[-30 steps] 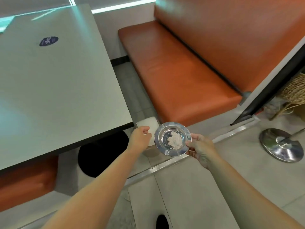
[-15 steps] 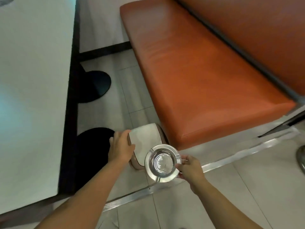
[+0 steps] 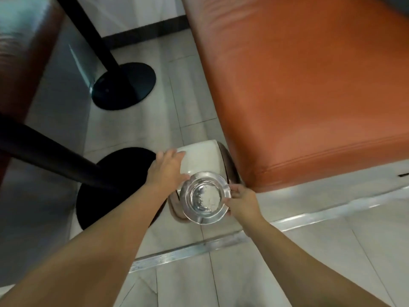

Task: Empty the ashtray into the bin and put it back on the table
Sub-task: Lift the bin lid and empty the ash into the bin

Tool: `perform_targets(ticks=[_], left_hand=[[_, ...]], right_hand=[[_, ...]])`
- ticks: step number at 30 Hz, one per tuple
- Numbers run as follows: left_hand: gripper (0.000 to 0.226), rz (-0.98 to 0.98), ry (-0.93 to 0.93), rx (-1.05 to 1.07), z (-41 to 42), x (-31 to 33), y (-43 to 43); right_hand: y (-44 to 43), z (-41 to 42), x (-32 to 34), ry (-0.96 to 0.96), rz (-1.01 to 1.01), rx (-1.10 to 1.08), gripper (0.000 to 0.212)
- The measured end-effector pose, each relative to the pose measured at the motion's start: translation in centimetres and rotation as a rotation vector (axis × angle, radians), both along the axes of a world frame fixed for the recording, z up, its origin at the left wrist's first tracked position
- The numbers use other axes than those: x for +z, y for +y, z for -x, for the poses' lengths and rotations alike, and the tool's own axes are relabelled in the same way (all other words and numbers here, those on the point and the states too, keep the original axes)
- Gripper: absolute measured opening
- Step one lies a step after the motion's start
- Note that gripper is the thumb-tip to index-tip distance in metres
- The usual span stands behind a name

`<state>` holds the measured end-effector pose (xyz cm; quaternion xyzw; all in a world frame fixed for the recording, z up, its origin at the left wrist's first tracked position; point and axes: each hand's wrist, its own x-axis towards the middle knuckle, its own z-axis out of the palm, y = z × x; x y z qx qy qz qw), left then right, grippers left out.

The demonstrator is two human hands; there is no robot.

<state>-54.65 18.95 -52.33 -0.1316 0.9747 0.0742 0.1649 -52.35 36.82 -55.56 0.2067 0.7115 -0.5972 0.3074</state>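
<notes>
Both hands have dropped lower toward the bin (image 3: 200, 158): the left hand (image 3: 167, 169) now lies spread on its white lid, while the right hand (image 3: 241, 201) pinches the ashtray (image 3: 204, 197), level and still holding ash, directly above it. Opening comes next.

You look down on pale floor tiles (image 3: 141, 131), an orange bench seat (image 3: 309, 96) at right, and two black round pedestal bases (image 3: 124, 85).
</notes>
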Motion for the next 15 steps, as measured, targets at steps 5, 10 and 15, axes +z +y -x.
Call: perform_targets(ticks=[5,10,15], left_hand=[[0.071,0.035,0.008,-0.017,-0.3,-0.7,0.0],[0.101,0.070,0.065,0.092,-0.6,-1.2,0.4],[0.112,-0.040,0.190,0.259,-0.6,-1.1,0.3]], right_hand=[[0.0,0.2,-0.7,0.030,-0.033,0.054,0.034],[-0.4,0.3,-1.3,0.048,-0.107,0.092,0.024],[-0.3,-0.1,-2.3,-0.056,-0.096,0.072,0.030]])
